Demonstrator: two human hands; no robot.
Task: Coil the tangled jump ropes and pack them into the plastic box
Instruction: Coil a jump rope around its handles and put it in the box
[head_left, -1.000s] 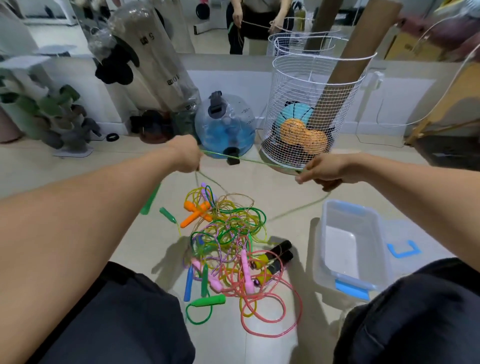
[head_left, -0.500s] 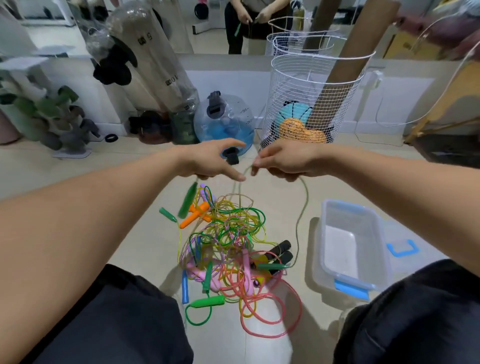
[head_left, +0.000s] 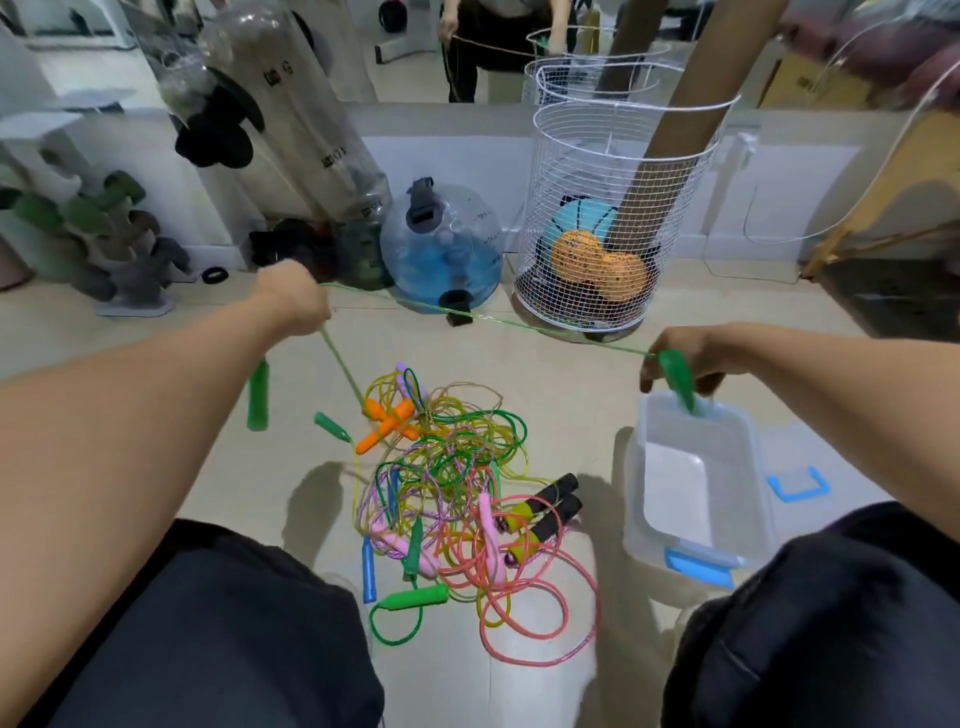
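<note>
A tangle of coloured jump ropes (head_left: 457, 478) lies on the floor between my knees, with orange, pink, blue, green and black-yellow handles in it. My left hand (head_left: 291, 299) grips a thin green rope (head_left: 488, 319) that runs taut across to my right hand (head_left: 685, 358). One green handle (head_left: 257, 389) dangles below my left hand. My right hand holds the other green handle (head_left: 678, 376) just above the far end of the clear plastic box (head_left: 756, 467), which stands open on the floor at the right.
The box's lid with a blue handle (head_left: 797, 483) lies right of the box. A white wire basket (head_left: 618, 208) with balls, a blue water jug (head_left: 441, 254) and a dumbbell rack (head_left: 88, 244) stand along the wall ahead. A mirror shows a person.
My hands were close together half a second ago and have now spread wide apart, stretching the green rope taut. The second green handle has come up into my right hand.
</note>
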